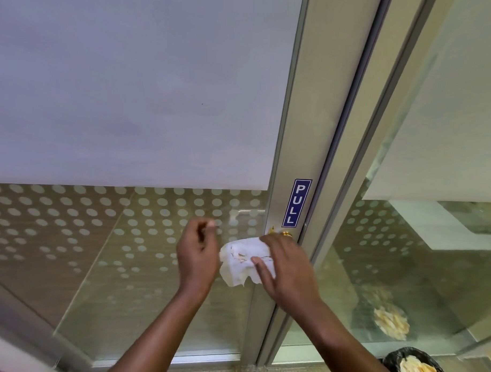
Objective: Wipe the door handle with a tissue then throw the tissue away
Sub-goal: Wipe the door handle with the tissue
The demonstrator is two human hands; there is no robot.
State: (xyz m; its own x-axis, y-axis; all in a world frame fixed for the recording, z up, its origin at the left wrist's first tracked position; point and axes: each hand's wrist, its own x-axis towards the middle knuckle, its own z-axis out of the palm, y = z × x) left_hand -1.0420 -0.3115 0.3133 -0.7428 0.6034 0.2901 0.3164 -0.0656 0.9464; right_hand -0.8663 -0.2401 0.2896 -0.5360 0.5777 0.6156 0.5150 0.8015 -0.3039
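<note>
Tissue (243, 262), white and crumpled, pressed over brass door handle (281, 234) on aluminium door frame (302, 132), just under blue PULL sticker (296, 203). Right hand (284, 266) grips tissue; left hand (199, 252) loosely curled, empty, just beside. Black-lined bin (416, 367) bottom right.

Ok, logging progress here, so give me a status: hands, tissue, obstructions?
Right hand presses tissue over brass door handle. Left hand free, loosely curled. Bin lower right. Nothing in the way.
</note>
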